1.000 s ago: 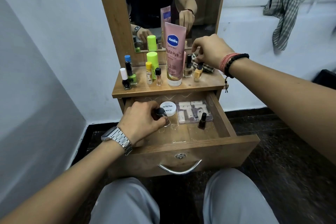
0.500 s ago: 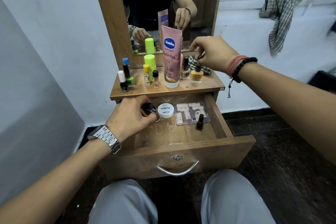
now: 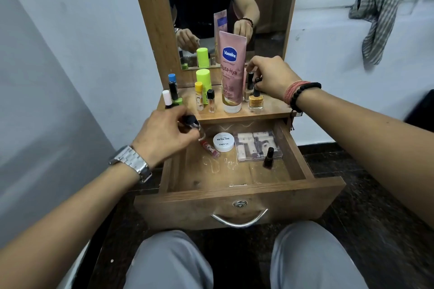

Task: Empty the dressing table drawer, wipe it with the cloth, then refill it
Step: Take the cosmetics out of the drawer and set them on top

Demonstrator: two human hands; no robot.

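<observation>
Your left hand [image 3: 164, 134] sits at about 9 o'clock from the open drawer [image 3: 237, 192], fingers curled round a small clear bottle with a black cap [image 3: 193, 124], holding it tilted above the drawer's back left corner. Your right hand [image 3: 272, 75] is up at 1 o'clock over the dressing table top [image 3: 270, 110], fingertips pinching the black cap of the yellow nail polish bottle [image 3: 256, 99], which stands on the wood. Just left of it, partly behind your fingers, stands another small polish bottle [image 3: 249, 87], then the pink Vaseline tube [image 3: 231, 73] upright on its cap.

Inside the drawer, a little red-tinted bottle [image 3: 210, 148] lies on its side toward 10 o'clock, just beside the round white nail polish tub [image 3: 223, 141]. A clear flat box of small items [image 3: 257, 145] lies at the back toward 1 o'clock, with a dark nail polish bottle [image 3: 268, 157] standing at its front edge.

At 11 o'clock on the top stand a yellow-capped tube [image 3: 199, 96], a black-capped vial [image 3: 211, 100], a lime green stick [image 3: 203, 82] and a blue-capped bottle [image 3: 172, 87]. A checked cloth [image 3: 380, 14] hangs from the window ledge at 2 o'clock, well apart from both hands.
</observation>
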